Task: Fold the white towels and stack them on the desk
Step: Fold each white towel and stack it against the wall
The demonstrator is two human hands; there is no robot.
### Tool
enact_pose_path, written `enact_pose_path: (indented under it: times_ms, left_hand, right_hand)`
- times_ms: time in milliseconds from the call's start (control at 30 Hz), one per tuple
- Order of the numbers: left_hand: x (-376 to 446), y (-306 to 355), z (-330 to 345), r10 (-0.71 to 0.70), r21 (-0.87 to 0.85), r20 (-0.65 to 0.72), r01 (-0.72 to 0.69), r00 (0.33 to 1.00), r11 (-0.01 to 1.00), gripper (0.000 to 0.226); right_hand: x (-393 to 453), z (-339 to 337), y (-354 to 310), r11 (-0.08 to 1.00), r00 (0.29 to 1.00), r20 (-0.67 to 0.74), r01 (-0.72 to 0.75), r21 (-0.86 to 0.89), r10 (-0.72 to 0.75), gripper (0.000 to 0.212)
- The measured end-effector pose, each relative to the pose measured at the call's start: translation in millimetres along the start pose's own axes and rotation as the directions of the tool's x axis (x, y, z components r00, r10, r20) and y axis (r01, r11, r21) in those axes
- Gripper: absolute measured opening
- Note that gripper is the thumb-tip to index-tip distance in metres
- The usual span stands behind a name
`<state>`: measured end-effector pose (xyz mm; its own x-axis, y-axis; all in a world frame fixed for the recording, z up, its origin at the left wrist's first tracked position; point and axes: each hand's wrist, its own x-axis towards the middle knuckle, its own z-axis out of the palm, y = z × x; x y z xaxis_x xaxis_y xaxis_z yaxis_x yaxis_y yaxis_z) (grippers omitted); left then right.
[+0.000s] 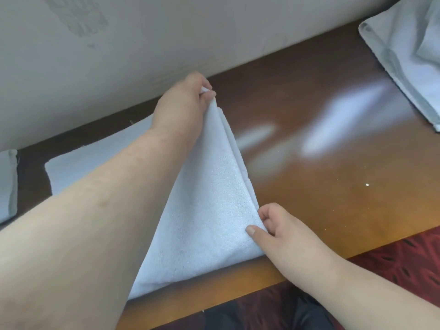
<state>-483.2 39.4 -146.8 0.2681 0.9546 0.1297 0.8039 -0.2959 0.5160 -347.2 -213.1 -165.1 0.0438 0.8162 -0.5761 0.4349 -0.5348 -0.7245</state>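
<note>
A white towel [204, 210] lies partly folded on the brown wooden desk [333, 167], its right edge lifted off the surface. My left hand [183, 101] pinches the far corner of that edge, close to the wall. My right hand [281, 232] pinches the near corner, close to the desk's front edge. Under my left forearm lies a flat folded white towel [95, 160]. Another folded white towel [8, 184] shows at the left border.
A rumpled pile of white towels [409, 53] sits at the desk's far right corner. A pale wall [142, 44] runs along the desk's back edge. Dark red patterned carpet [404, 258] lies below the front edge.
</note>
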Motion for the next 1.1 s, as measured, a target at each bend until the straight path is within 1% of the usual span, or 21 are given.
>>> enact_pose_path:
  times_ms: [133, 233, 300, 367, 433, 467, 533, 567, 633, 667, 700, 733, 767, 833, 867, 900, 933, 1000, 1033, 1067, 1100]
  left_hand:
    - [12, 7, 20, 0.055, 0.089, 0.046, -0.059, 0.997, 0.994, 0.014]
    - [8, 8, 39, 0.025, 0.109, 0.136, -0.040, 0.990, 0.993, 0.021]
    - [2, 7, 43, 0.009, 0.038, 0.112, -0.013, 0.994, 0.999, 0.036]
    - [-10, 8, 36, -0.012, -0.121, 0.105, 0.025, 0.994, 0.992, 0.052]
    - [-31, 6, 18, -0.020, -0.296, 0.183, 0.075, 0.983, 0.952, 0.058]
    - [-46, 2, 6, -0.013, -0.330, 0.216, 0.085, 0.976, 0.940, 0.058]
    - [-86, -16, -21, -0.018, -0.232, 0.213, 0.068, 0.977, 0.970, 0.052]
    - [-109, -31, -36, -0.044, -0.148, 0.174, 0.070, 0.984, 0.986, 0.048]
    - [-156, -67, -71, -0.141, 0.009, 0.040, 0.141, 0.989, 0.990, 0.042]
    - [-177, -89, -88, -0.217, 0.066, -0.036, 0.219, 0.975, 0.973, 0.041]
    - [-197, -112, -103, -0.313, 0.102, -0.103, 0.323, 0.944, 0.941, 0.041]
    - [-214, -133, -116, -0.420, 0.118, -0.148, 0.437, 0.896, 0.892, 0.042]
    - [-227, -151, -125, -0.528, 0.115, -0.166, 0.549, 0.833, 0.828, 0.044]
    - [-242, -173, -133, -0.713, 0.023, -0.130, 0.721, 0.689, 0.693, 0.053]
    - [-244, -179, -132, -0.767, -0.066, -0.092, 0.765, 0.634, 0.640, 0.056]
    - [-245, -183, -130, -0.798, -0.161, -0.061, 0.783, 0.599, 0.600, 0.057]
    - [-246, -185, -128, -0.810, -0.230, -0.043, 0.783, 0.585, 0.578, 0.056]
    - [-250, -186, -126, -0.795, -0.267, -0.043, 0.760, 0.605, 0.593, 0.053]
    - [-255, -185, -124, -0.783, -0.275, -0.049, 0.745, 0.620, 0.608, 0.051]
    - [-262, -183, -123, -0.771, -0.291, -0.053, 0.729, 0.635, 0.620, 0.048]
    - [-269, -180, -120, -0.757, -0.315, -0.054, 0.709, 0.651, 0.631, 0.044]
  right_hand:
    - [2, 10, -5, 0.993, 0.994, -0.108, -0.031, -0.112, 0.018, 0.018]
    - [0, 14, -9, 0.985, 0.988, -0.152, -0.037, -0.169, 0.011, 0.024]
    - [-2, 13, -13, 0.976, 0.985, -0.170, -0.040, -0.214, 0.003, 0.026]
    - [-5, 11, -18, 0.945, 0.991, -0.131, -0.006, -0.327, -0.039, 0.027]
    - [-7, 4, -29, 0.899, 0.995, -0.079, 0.018, -0.438, -0.058, 0.031]
    - [-5, -2, -35, 0.880, 0.995, -0.073, 0.020, -0.475, -0.061, 0.034]
    - [5, -15, -50, 0.837, 0.993, -0.079, 0.035, -0.546, -0.093, 0.043]
    - [13, -18, -58, 0.820, 0.986, -0.098, 0.055, -0.569, -0.134, 0.048]
    - [28, -16, -80, 0.800, 0.944, -0.136, 0.171, -0.574, -0.300, 0.058]
    - [36, -7, -93, 0.779, 0.904, -0.133, 0.267, -0.567, -0.406, 0.059]
    - [46, 6, -104, 0.738, 0.862, -0.099, 0.361, -0.570, -0.498, 0.058]
    - [56, 21, -112, 0.687, 0.835, -0.031, 0.430, -0.585, -0.549, 0.056]
    - [66, 36, -117, 0.637, 0.831, 0.063, 0.471, -0.611, -0.553, 0.055]
    - [82, 59, -115, 0.514, 0.864, 0.217, 0.453, -0.728, -0.455, 0.056]
    - [87, 65, -111, 0.461, 0.881, 0.225, 0.418, -0.783, -0.416, 0.058]
    - [89, 68, -107, 0.435, 0.890, 0.200, 0.383, -0.815, -0.410, 0.059]
    - [89, 70, -109, 0.440, 0.893, 0.154, 0.352, -0.826, -0.424, 0.059]
    - [88, 77, -128, 0.511, 0.895, 0.071, 0.315, -0.800, -0.441, 0.056]
    - [93, 84, -143, 0.551, 0.891, 0.060, 0.330, -0.766, -0.450, 0.052]
    - [100, 95, -161, 0.561, 0.873, 0.084, 0.379, -0.736, -0.480, 0.049]
    - [110, 109, -181, 0.536, 0.840, 0.130, 0.447, -0.716, -0.527, 0.046]
